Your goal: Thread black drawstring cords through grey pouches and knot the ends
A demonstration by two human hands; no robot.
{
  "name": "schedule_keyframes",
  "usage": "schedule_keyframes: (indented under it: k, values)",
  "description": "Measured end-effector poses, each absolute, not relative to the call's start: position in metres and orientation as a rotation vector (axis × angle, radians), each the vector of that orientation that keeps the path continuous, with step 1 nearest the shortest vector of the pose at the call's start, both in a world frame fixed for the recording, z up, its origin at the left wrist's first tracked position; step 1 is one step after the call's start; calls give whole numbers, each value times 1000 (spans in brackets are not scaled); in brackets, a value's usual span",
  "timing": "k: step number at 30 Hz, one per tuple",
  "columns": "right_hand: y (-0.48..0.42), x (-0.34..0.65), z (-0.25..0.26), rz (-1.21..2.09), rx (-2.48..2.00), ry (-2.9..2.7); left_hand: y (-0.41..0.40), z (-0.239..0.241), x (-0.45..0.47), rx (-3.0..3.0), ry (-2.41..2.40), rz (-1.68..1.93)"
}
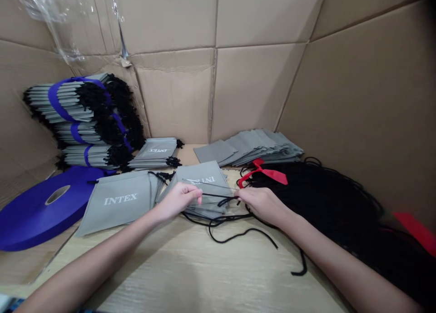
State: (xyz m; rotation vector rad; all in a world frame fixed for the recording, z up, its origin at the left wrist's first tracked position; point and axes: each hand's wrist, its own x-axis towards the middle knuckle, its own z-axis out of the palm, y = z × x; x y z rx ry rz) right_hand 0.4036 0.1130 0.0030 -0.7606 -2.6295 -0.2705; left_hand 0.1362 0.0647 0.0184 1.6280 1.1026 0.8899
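Note:
My left hand (182,197) is closed in a pinch on a black cord (218,195), which stretches across to my right hand (259,203). The fingers of my right hand are closed on the cord too, and a thin metal needle-like rod (221,186) extends leftward from them. Just behind my hands lies a stack of grey INTEX pouches (200,171), its print upside down to me. Loose cord ends (243,235) curl on the table below my hands. Left of my left hand rests another pile of grey INTEX pouches (119,199) with black cords.
A big bundle of black cords (323,199) with a red tie (272,174) lies at right. Flat grey pouches (252,146) sit behind. At left are a purple ribbon roll (30,208), strapped pouch bundles (81,117) and a small pouch stack (155,151). Cardboard walls (173,90) enclose the table (190,267).

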Motion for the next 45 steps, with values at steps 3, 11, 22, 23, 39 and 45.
schedule_keyframes:
  k: [3, 11, 22, 23, 39, 45]
  values:
    - [118, 412, 2, -440, -791, -2610, 64, 31, 123, 1523, 1139, 985]
    - [149, 471, -7, -704, -1201, -2642, 67, 68, 33, 1250, 1102, 1721]
    - [159, 483, 2, -699, -1103, -2701, 68, 61, 36, 1380, 955, 1439]
    - [158, 480, 5, -694, -1069, -2670, 69, 60, 36, 1395, 957, 1415]
    - [89, 370, -6, -237, -561, -2885, 87, 39, -6, 1539, 1433, 1539]
    - [102, 393, 9, -67, -569, -2882, 90, 36, -34, 1739, 1942, 1659]
